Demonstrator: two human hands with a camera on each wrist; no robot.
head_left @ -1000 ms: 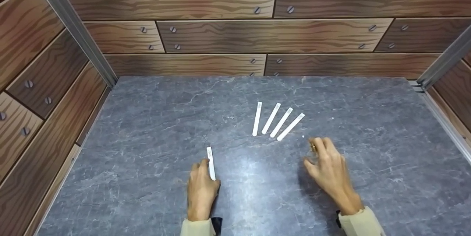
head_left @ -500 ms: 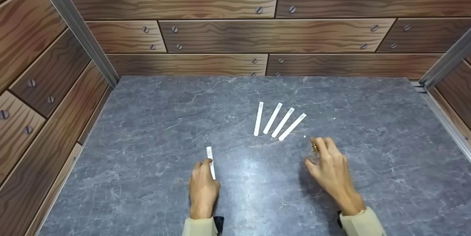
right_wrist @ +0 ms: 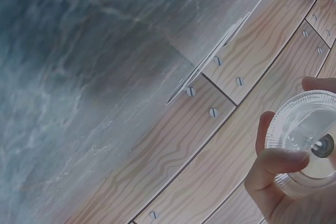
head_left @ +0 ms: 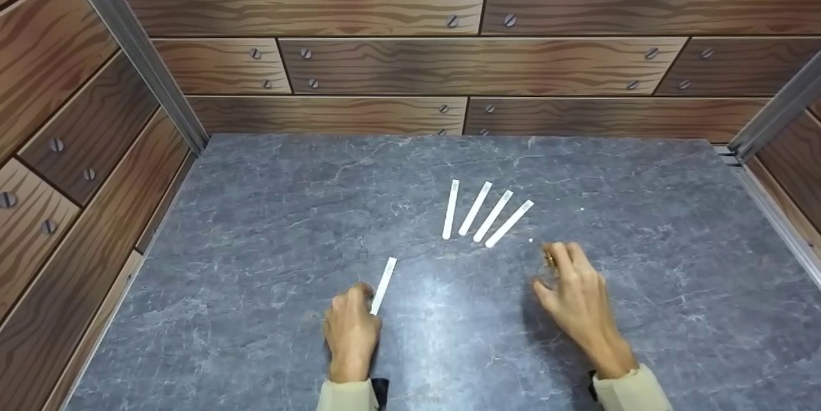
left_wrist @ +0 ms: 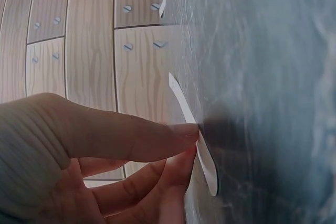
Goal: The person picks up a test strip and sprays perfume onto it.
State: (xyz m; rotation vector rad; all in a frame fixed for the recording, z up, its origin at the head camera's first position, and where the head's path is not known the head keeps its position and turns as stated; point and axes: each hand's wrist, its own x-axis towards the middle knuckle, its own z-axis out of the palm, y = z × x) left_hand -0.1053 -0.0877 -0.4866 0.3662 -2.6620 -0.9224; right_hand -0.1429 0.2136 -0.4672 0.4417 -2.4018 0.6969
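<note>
My left hand (head_left: 365, 301) pinches the near end of a white paper strip (head_left: 384, 284) between thumb and fingers, just above the grey stone-look tabletop (head_left: 256, 257). In the left wrist view the thumb (left_wrist: 157, 135) presses the strip (left_wrist: 207, 167) against the fingers. My right hand (head_left: 553, 265) grips a small clear glass bottle (head_left: 548, 261) with a gold top; its round clear base (right_wrist: 307, 129) shows in the right wrist view. Several more white strips (head_left: 482, 213) lie fanned on the table just beyond the right hand.
Wood-plank printed walls (head_left: 385, 65) close the table at the back and on both sides, with metal corner posts (head_left: 135, 52). The fanned strips (right_wrist: 215, 53) lie flat near the table's middle. Bare grey surface spreads left and right of my hands.
The strip in my left hand has swung so its far end points up and to the right instead of straight away. The right hand and the fanned strips stayed put.
</note>
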